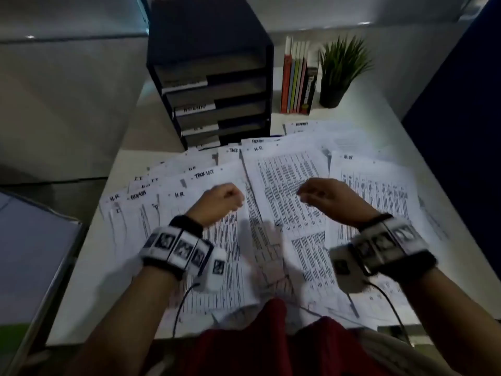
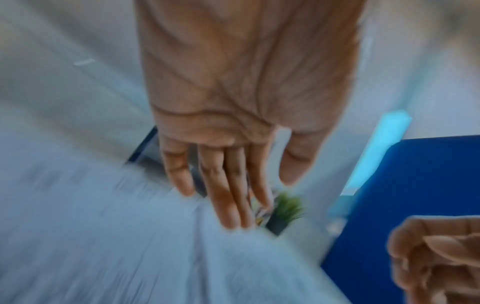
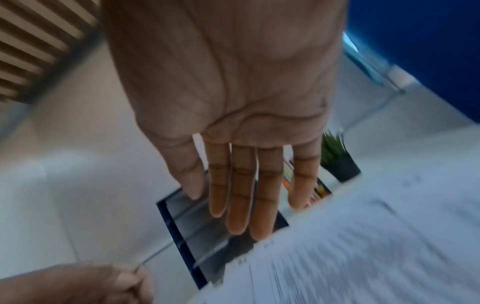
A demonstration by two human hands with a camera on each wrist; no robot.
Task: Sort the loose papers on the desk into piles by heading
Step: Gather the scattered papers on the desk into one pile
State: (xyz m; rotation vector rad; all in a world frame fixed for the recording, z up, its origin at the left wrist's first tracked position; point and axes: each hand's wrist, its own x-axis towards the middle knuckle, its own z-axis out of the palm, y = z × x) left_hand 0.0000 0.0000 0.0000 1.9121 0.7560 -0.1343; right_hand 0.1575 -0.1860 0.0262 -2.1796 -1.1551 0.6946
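Loose printed papers point(image 1: 287, 175) lie fanned and overlapping across the white desk point(image 1: 89, 280). Handwritten headings top the sheets, such as "H.R" point(image 1: 179, 194) and one that reads like "TASK LIST" point(image 1: 204, 175). My left hand point(image 1: 221, 198) hovers over the left-centre sheets. My right hand point(image 1: 325, 198) hovers over the right-centre sheets. In the left wrist view the left hand point(image 2: 259, 197) has straight fingers and holds nothing. The right hand point(image 3: 221, 205) likewise shows straight fingers over blurred paper point(image 3: 363, 257), with nothing in it.
A black stacked letter tray point(image 1: 214, 85) with labelled shelves stands at the back of the desk. Upright books point(image 1: 296, 77) and a small potted plant point(image 1: 341, 69) stand to its right. A blue partition point(image 1: 461, 104) borders the right side. A pale folder point(image 1: 29, 253) lies at the left.
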